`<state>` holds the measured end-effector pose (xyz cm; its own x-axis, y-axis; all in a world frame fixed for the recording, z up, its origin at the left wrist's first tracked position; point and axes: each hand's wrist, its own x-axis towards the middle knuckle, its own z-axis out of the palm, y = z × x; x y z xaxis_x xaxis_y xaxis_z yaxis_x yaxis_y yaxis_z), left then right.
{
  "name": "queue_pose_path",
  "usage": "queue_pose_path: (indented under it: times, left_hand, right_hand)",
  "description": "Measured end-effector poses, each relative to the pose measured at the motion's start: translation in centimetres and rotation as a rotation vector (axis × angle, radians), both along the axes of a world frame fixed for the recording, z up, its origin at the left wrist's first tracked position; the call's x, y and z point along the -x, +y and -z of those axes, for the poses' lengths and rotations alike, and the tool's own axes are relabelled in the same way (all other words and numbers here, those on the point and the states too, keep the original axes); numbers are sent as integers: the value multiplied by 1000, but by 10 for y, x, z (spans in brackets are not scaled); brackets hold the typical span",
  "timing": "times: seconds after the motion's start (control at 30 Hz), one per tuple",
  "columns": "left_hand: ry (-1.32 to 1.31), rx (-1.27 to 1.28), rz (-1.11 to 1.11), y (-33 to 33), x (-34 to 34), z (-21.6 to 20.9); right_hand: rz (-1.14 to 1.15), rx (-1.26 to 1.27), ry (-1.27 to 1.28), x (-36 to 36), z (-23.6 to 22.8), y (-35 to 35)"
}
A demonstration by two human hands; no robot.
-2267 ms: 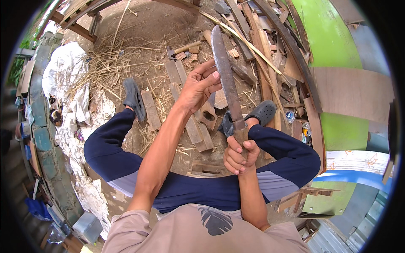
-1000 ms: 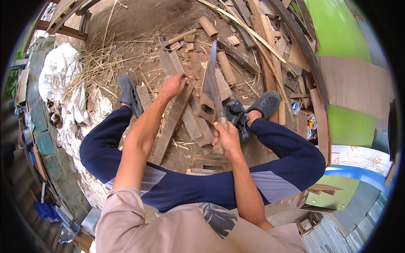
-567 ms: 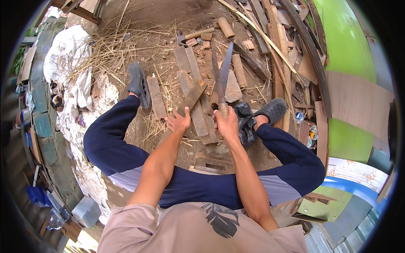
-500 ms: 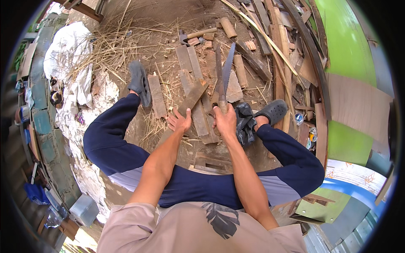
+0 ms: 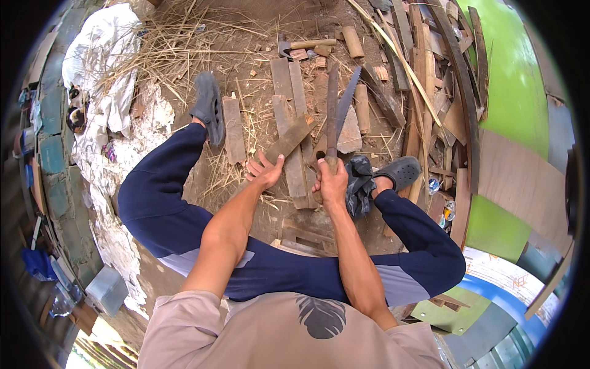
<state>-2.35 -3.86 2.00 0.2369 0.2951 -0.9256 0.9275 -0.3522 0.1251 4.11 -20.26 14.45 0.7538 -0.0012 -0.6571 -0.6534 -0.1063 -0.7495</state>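
My left hand [image 5: 266, 172] is closed over a short wooden board [image 5: 287, 142], its fingers along one edge and its thumb on the other. The board slants across two longer flat planks [image 5: 299, 166] on the ground. To its right, my right hand [image 5: 332, 182] grips the handle of a hand saw [image 5: 345, 106]. The saw's bluish toothed blade points away from me. Beside the blade runs a dark brown bar [image 5: 332, 101]; how the two join is hidden by my fist. A black plastic bag [image 5: 359, 184] lies next to my right hand.
A hammer [image 5: 307, 45] lies beyond the planks among wood offcuts [image 5: 353, 42]. Dry straw [image 5: 178, 49] and a white cloth [image 5: 104, 61] are at the far left. Long timber strips [image 5: 424, 80] pile up on the right, before a green panel [image 5: 516, 80]. My shoes [image 5: 401, 172] flank the work area.
The whole view has shifted slightly, with the far ground moving right in it. Both hands keep their grips, and the board and saw lie almost as before.
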Motion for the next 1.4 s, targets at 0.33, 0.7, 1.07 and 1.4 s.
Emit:
queue_pose_path:
  times: [0.33, 0.7, 1.07, 1.4]
  left_hand:
    - [27, -1, 28, 0, 2, 4]
    - [2, -24, 11, 0, 1, 9]
    - [30, 0, 26, 4, 2, 5]
    - [16, -26, 33, 2, 2, 8]
  right_hand:
    - [-290, 407, 30, 10, 56, 9]
    - [66, -186, 333, -9, 18, 18]
    - [-298, 373, -62, 10, 78, 11]
    - [73, -185, 290, -20, -2, 14]
